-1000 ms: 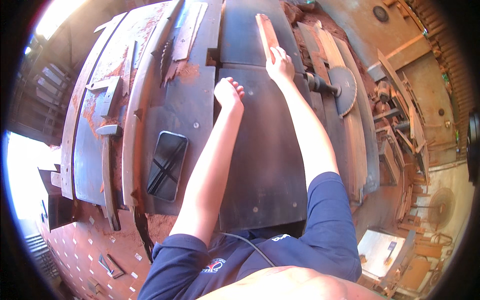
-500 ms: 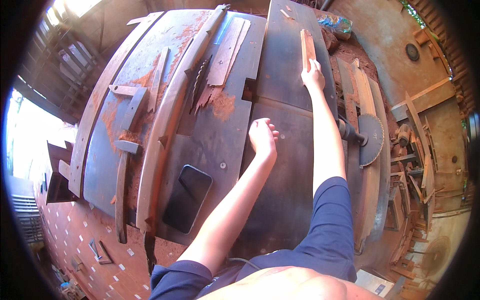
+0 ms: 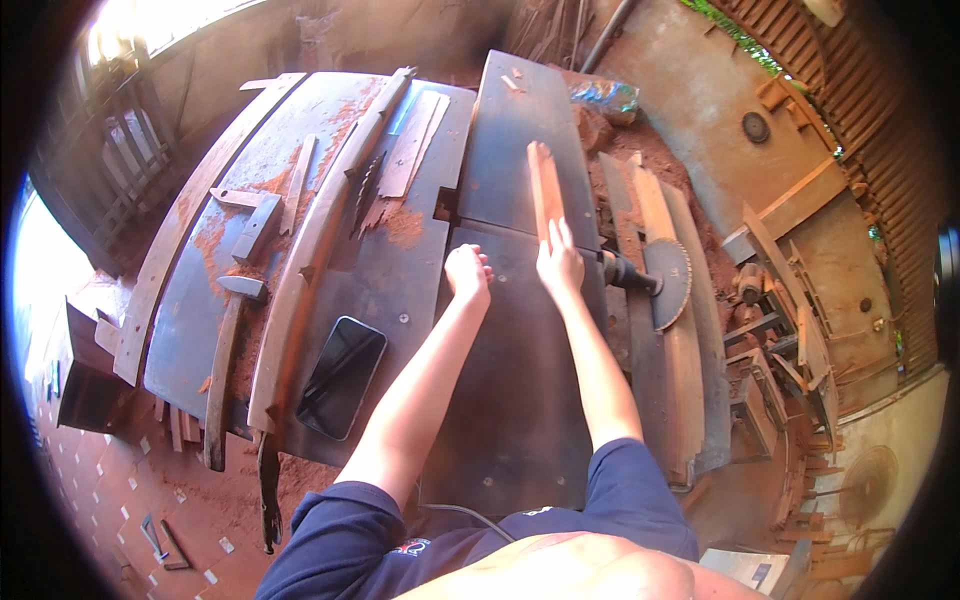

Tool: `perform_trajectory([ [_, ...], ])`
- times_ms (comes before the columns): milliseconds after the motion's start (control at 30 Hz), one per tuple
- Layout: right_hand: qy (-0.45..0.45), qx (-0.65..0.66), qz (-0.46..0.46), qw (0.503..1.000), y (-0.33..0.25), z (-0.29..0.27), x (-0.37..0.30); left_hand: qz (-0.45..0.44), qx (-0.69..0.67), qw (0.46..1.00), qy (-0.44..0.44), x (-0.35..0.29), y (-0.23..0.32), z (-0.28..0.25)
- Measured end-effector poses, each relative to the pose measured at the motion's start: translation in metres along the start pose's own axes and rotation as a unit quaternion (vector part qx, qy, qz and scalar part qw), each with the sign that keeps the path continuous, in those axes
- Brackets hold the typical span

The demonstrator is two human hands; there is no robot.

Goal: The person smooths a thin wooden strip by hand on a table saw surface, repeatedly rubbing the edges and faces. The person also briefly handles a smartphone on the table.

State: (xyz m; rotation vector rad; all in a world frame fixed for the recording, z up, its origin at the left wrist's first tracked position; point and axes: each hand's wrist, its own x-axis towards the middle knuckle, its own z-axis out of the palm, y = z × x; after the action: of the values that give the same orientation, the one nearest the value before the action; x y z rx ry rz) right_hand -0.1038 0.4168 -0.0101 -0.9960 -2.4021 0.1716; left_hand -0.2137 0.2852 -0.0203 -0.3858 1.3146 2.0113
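While both bare forearms reach up from the lower edge of the view, the right hand point(image 3: 560, 265) lies flat, fingers straight and together, on the near end of a narrow reddish-brown wooden strip point(image 3: 545, 188). That grip is not closed round the wood; the palm presses down on it. The strip lies lengthwise on the dark grey steel counter point(image 3: 520, 400) of a woodworking machine, running from the hand toward 12 o'clock, across the seam between the two plates of the machine's top.

Just beside it, at 9 o'clock of the right hand, the left hand point(image 3: 468, 275) rests on the bare steel with its fingers loosely curled and nothing in its grip. It is apart from the strip.

At 3 o'clock of the right hand a round toothed saw blade point(image 3: 670, 283) sits on a short dark shaft at the counter's edge. At 8 o'clock of the left hand, well apart, a black rectangular phone point(image 3: 342, 377) lies face up on a second, rust-stained steel counter point(image 3: 350, 250). This one also carries long curved wooden slats point(image 3: 300, 290), flat offcuts and drifts of red sawdust point(image 3: 405, 222). No open container with visible contents shows. Red sawdust also covers the ground at 2 o'clock, where more timber pieces are stacked.
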Motion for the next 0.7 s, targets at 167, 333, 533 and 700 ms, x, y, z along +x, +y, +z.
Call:
perform_trajectory([
  [167,-0.031,0.001,-0.058,0.998,-0.001,-0.104,-0.163,0.007,-0.031,0.999,-0.029,0.004,-0.006,0.002],
  [333,-0.078,0.059,0.026,0.995,-0.033,-0.213,-0.324,0.063,0.001,0.997,-0.040,-0.001,-0.010,0.000],
  [533,-0.057,0.077,0.131,0.987,-0.064,-0.284,-0.452,0.161,0.064,0.983,-0.059,-0.020,-0.023,-0.012],
  [700,-0.104,0.005,0.040,0.994,-0.051,-0.276,-0.445,0.106,0.013,0.993,-0.059,-0.007,-0.020,-0.021],
])
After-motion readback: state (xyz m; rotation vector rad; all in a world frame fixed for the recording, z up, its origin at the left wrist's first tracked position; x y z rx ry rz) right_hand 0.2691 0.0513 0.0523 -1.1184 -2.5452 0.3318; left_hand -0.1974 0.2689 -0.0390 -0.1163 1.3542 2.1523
